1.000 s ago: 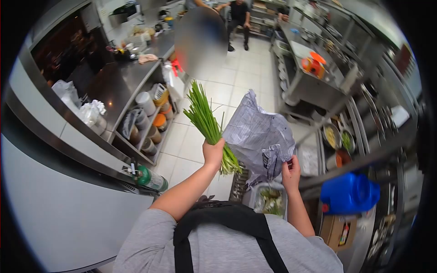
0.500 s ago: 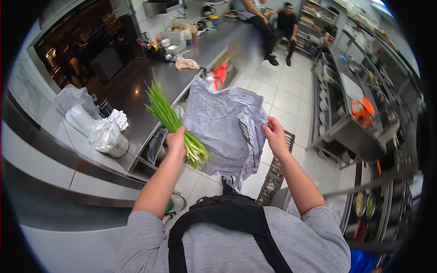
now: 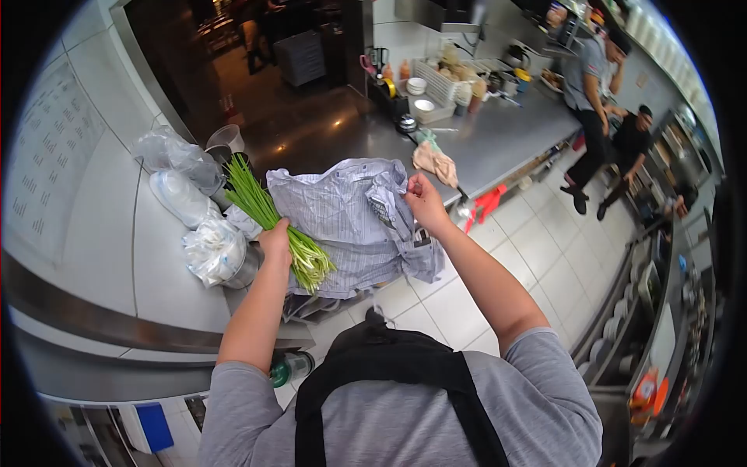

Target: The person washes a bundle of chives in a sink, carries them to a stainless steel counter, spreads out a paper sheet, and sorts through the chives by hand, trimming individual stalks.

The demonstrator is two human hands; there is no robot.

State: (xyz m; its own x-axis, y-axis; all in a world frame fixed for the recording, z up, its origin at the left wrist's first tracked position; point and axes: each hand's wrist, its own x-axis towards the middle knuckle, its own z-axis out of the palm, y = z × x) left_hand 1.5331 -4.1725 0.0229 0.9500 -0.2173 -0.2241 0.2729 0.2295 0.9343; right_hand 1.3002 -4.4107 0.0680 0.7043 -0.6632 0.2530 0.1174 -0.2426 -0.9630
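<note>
My left hand (image 3: 275, 240) is wrapped round a bundle of long green stalks (image 3: 257, 194), whose pale ends point toward me. It also seems to touch the left side of a crumpled grey printed sheet (image 3: 334, 214). The sheet spreads between my hands, over the near edge of the steel counter (image 3: 498, 128). My right hand (image 3: 421, 198) pinches the sheet's upper right corner, where a part is folded over. The fingertips of my left hand are partly hidden by the stalks and sheet.
Plastic bags (image 3: 214, 251) stand left of the stalks. A pinkish cloth (image 3: 436, 163) and a white rack (image 3: 440, 89) with bowls are on the counter. Two people (image 3: 591, 86) are at the back right. Shelves with dishes (image 3: 615, 319) line the right side.
The view has swung left, from the aisle to the counter. Both hands have carried the stalks and the sheet over to the counter's edge.
</note>
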